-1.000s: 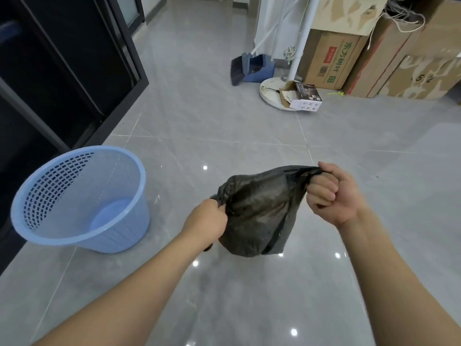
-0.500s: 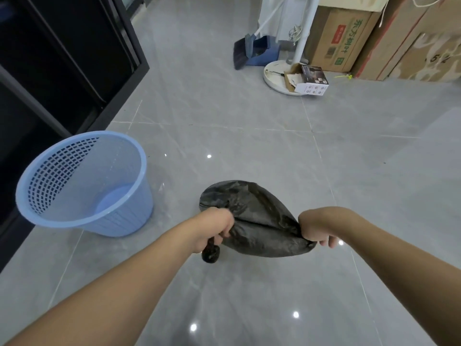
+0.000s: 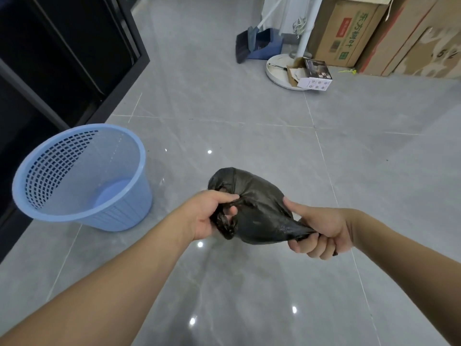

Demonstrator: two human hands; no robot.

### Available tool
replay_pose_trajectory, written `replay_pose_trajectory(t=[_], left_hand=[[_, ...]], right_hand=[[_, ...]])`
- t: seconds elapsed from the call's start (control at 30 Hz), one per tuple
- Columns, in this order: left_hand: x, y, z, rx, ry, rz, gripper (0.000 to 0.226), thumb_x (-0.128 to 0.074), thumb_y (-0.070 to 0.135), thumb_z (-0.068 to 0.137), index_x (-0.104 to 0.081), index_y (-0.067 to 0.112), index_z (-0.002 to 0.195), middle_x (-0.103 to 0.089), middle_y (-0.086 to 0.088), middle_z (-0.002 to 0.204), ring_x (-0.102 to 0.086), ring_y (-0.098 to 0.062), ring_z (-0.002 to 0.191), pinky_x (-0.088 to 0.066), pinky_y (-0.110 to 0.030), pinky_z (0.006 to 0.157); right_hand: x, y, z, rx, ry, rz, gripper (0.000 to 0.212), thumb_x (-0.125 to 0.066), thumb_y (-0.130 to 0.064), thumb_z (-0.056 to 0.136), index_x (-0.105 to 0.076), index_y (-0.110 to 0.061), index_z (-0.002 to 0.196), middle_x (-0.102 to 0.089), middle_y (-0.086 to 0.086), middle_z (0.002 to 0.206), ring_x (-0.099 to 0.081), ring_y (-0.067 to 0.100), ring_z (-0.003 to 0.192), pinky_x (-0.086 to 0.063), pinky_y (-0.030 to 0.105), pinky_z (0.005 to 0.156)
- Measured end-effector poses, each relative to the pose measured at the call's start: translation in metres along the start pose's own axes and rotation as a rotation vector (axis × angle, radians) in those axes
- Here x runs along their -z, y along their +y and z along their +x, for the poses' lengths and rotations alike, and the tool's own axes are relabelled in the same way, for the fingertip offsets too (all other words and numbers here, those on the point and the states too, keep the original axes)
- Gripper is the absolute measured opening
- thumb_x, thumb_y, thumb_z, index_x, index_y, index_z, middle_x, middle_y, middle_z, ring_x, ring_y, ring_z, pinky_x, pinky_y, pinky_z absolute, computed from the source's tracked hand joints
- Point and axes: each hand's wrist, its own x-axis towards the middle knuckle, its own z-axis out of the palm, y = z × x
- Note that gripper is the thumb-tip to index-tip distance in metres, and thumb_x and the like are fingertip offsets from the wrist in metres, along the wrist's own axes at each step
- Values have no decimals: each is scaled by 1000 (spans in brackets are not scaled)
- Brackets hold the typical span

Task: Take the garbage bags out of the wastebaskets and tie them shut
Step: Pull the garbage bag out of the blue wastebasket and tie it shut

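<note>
Bag (image 3: 259,211) held above the floor (image 3: 249,116); left hand (image 3: 212,214) and right hand (image 3: 316,231) each grip a twisted end; basket (image 3: 82,216) left.

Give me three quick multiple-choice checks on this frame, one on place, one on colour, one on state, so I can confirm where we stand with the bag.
1. Where does the wastebasket stand relative to the hands?
A. On the person's left
B. On the person's right
C. Directly under the bag

2. What colour is the garbage bag?
A. White
B. Black
C. Blue

3. How is the bag held?
A. Left hand only
B. It lies on the floor
C. Gripped in both hands

Answers:
1 A: the blue wastebasket sits on the floor to the left of the arms.
2 B: the garbage bag is glossy black.
3 C: the left hand and the right hand each grip a gathered end, with the bag off the floor.
</note>
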Motion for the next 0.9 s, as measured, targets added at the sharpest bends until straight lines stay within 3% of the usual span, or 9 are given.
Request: replay_pose_trajectory(t=[0.13, 0.2, 0.33, 0.43, 0.5, 0.6, 0.67, 0.8, 0.9], left_hand=[[1, -10, 9, -395, 125, 427, 11, -63, 6, 89, -63, 2, 100, -61, -4, 54, -56, -12, 46, -43, -24, 45], [1, -20, 13, -552, 229, 675, 8, -63, 16, 91, -65, 8, 89, -60, 4, 50, -55, -9, 44, -46, -23, 51], [-3, -42, 14, -773, 492, 1022, 45, -61, 42, 89, -44, 15, 58, -45, 8, 47, -48, -7, 45, -39, -16, 47], [-8, -48, 10, -691, 447, 868, 48, -59, 51, 87, -36, 19, 59, -37, 12, 47, -42, -2, 44, -37, -16, 46], [-7, -49, 3, -546, 369, 976, 46, -52, 54, 90, -39, 19, 63, -42, 11, 56, -45, -3, 52, -36, -24, 51], [-3, -46, -13, -235, 235, 1594, 36, -37, 46, 96, -43, 16, 77, -54, 1, 77, -55, -18, 74, -38, -31, 61], [-6, -42, -26, -129, 195, 2004, 24, -35, 36, 95, -44, 14, 94, -60, -5, 96, -58, -27, 88, -36, -32, 66], [-26, -31, -44, -287, 135, 2383, 11, -40, 19, 94, -50, 15, 97, -64, -7, 105, -61, -29, 90, -34, -33, 64], [-40, -13, -58, -529, 104, 2512, 11, -41, 16, 92, -39, 16, 81, -56, -4, 82, -48, -21, 62, -25, -30, 51]], right_hand=[[-1, 23, 20, 361, -259, 265, 50, -55, -53, 90, -50, -16, 57, -22, -7, 52, -16, 7, 43, -15, 17, 36], [-4, 28, 34, 601, -338, 514, 42, -54, -41, 95, -60, -12, 65, -26, -5, 55, -21, 8, 46, -16, 18, 37], [-18, 21, 58, 963, -271, 905, 39, -52, -41, 93, -60, -14, 67, -36, -4, 56, -21, 7, 46, -13, 19, 37], [-24, 15, 71, 1130, -150, 1166, 38, -47, -45, 93, -68, -17, 76, -60, -7, 63, -19, 3, 44, -14, 16, 36], [-24, 12, 75, 1214, -82, 1288, 38, -43, -43, 95, -70, -17, 90, -73, -5, 85, -20, 3, 41, -13, 17, 36], [-22, 4, 74, 1238, 42, 1361, 33, -43, -36, 97, -66, -15, 107, -67, 1, 124, -32, 4, 37, -14, 15, 35], [-22, -3, 74, 1214, 119, 1341, 27, -43, -31, 97, -64, -16, 109, -62, 1, 132, -40, 4, 39, -15, 15, 34], [-24, -17, 73, 1181, 239, 1272, 22, -47, -26, 97, -65, -19, 106, -63, 1, 130, -55, 8, 49, -19, 17, 32], [-26, -24, 69, 1196, 327, 1171, 18, -55, -25, 93, -72, -22, 92, -68, -3, 115, -52, 11, 53, -23, 18, 32]])
